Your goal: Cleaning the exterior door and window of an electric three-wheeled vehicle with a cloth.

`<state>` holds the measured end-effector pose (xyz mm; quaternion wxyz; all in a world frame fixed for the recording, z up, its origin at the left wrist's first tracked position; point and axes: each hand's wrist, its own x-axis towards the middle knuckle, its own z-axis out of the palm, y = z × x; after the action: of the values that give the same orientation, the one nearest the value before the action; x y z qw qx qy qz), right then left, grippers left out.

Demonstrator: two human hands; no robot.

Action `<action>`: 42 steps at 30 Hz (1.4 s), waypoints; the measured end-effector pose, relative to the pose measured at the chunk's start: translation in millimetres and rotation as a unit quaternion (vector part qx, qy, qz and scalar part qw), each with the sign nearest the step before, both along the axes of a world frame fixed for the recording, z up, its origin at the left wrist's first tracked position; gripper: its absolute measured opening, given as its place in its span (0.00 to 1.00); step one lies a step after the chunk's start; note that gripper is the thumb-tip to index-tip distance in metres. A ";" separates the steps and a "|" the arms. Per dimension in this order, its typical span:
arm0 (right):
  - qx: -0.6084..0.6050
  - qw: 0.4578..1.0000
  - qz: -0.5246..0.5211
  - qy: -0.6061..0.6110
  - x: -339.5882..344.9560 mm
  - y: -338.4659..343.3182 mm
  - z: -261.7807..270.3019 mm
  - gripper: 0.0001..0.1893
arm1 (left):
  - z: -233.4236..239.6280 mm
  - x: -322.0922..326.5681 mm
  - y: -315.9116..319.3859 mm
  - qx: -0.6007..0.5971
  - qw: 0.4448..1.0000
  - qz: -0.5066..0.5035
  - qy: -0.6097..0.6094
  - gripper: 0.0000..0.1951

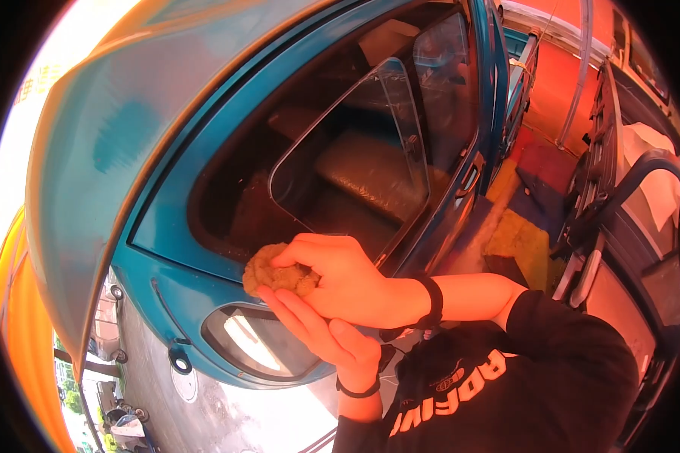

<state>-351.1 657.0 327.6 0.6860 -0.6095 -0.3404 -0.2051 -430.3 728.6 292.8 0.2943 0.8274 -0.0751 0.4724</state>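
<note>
In front of my chest, my right hand (345,277) grips a wadded brown cloth (277,272) between its thumb and fingers. My left hand (328,334) lies just below and against the right one. Its fingers are straight and close together, their tips at the cloth's lower edge, and its thumb stands apart. Whether the left hand bears any of the cloth is hard to tell. Both hands are over the side of a teal vehicle (170,232), close to the lower corner of its dark side window (232,187). A padded seat (368,170) shows through the glass.
A faded roof panel (90,147) overhangs at left. The vehicle has a door handle (469,175), a smaller window (266,340) and a round mirror (181,359). Coloured matting (521,243) lies to the right, beside black rails (617,204). Motorcycles (124,416) stand on the pavement.
</note>
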 end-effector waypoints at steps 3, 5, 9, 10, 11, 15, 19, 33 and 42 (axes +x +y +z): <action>0.021 0.998 0.008 -0.052 9.2 -1.5 40.4 0.15 | 41.2 9.2 -9.8 0.014 0.998 0.039 -0.051 0.35; 0.029 0.998 0.013 -0.061 18.6 -8.5 61.1 0.15 | 61.0 22.9 -23.4 -0.004 0.998 0.024 -0.065 0.35; 0.031 0.994 0.021 -0.107 25.2 -20.8 93.4 0.13 | 94.2 47.1 -43.4 -0.046 0.990 0.040 -0.128 0.37; 0.047 0.992 0.032 -0.112 23.1 -30.4 101.4 0.13 | 95.5 55.0 -48.0 -0.044 0.987 0.042 -0.147 0.37; 0.063 0.990 0.044 -0.117 23.9 -37.5 105.1 0.13 | 96.1 61.2 -52.9 -0.043 0.984 0.044 -0.165 0.36; 0.105 0.984 0.114 -0.093 43.0 -46.9 100.1 0.12 | 107.5 70.4 -77.5 -0.025 0.987 0.049 -0.152 0.33; 0.062 0.970 -0.003 -0.235 63.9 -96.5 110.5 0.13 | 108.4 94.4 -108.9 -0.070 0.985 -0.004 -0.155 0.33; 0.014 0.963 -0.262 -0.061 161.1 -244.4 76.6 0.15 | 110.8 215.0 -241.7 -0.040 0.915 -0.396 0.071 0.37; 0.126 0.912 -0.351 -0.172 210.6 -270.8 39.3 0.25 | 96.2 241.0 -270.8 0.008 0.945 -0.327 0.010 0.35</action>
<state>-140.5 386.2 366.9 0.5717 -0.5532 -0.1884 -0.5758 -189.2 457.9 389.0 0.4263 0.7644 -0.3425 0.3416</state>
